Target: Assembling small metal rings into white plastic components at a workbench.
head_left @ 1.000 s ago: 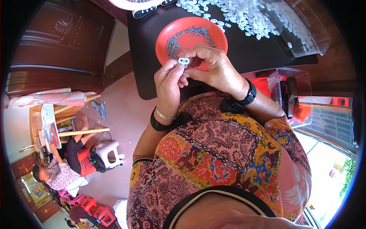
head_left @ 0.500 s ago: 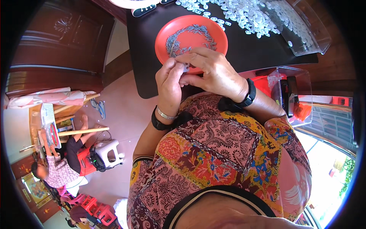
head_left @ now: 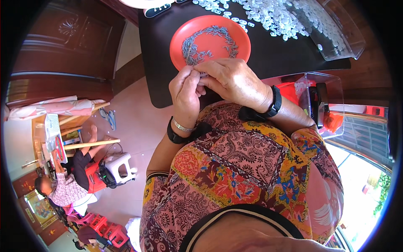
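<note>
Close to my body, just over the near edge of a red plate [head_left: 178,35], my two hands meet. The fingers of my left hand [head_left: 184,90] are closed in a pinch on a small whitish plastic piece [head_left: 204,74]. My right hand [head_left: 233,80] arches over from the other side, its thumb and fingertips closed on the same piece. Fingers cover most of it. Inside the plate, many small grey screws [head_left: 189,48] lie in a loose ring. Clear plastic pieces with holes [head_left: 273,19] are heaped on the black table [head_left: 161,80] beyond the plate, toward the right.
At the far right a clear tray [head_left: 354,46] lies tilted with more pieces. Below the table's right edge stands a clear bin [head_left: 336,101] with red and black things. A shoe [head_left: 157,10] shows at the far edge. Left, another person [head_left: 69,191] sits near a white stool [head_left: 120,170].
My right hand has come down and closed tighter around the plastic piece, which shows less now. My left hand has shifted slightly left.
</note>
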Action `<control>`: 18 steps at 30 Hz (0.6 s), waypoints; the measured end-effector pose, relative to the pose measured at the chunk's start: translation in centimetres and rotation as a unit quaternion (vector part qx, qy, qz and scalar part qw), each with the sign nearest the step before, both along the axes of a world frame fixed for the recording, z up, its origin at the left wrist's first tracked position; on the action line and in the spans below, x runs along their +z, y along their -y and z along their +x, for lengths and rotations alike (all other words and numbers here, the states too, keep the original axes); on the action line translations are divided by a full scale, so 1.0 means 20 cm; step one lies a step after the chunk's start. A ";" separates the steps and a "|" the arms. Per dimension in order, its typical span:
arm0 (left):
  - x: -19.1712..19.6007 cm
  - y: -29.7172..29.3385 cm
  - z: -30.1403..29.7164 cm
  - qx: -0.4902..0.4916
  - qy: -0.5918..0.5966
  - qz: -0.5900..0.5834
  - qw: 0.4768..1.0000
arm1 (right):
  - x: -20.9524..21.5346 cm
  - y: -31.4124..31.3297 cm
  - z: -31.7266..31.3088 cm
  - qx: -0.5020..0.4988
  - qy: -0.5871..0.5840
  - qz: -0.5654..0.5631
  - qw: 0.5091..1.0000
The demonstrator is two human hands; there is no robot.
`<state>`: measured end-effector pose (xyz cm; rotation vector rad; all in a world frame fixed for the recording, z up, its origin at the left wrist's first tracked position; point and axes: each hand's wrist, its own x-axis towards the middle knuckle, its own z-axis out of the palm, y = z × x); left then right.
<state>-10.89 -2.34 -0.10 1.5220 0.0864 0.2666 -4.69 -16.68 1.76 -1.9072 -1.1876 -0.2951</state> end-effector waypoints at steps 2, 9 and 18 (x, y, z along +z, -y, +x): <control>0.01 0.01 0.00 0.002 0.006 0.004 1.000 | 0.00 0.00 0.00 -0.006 0.012 -0.001 1.000; 0.02 0.02 -0.03 0.006 0.010 0.012 1.000 | 0.00 0.00 -0.01 0.000 0.022 0.000 1.000; 0.04 0.03 -0.05 0.033 0.000 0.027 0.999 | -0.01 -0.02 -0.02 0.005 0.017 0.027 0.999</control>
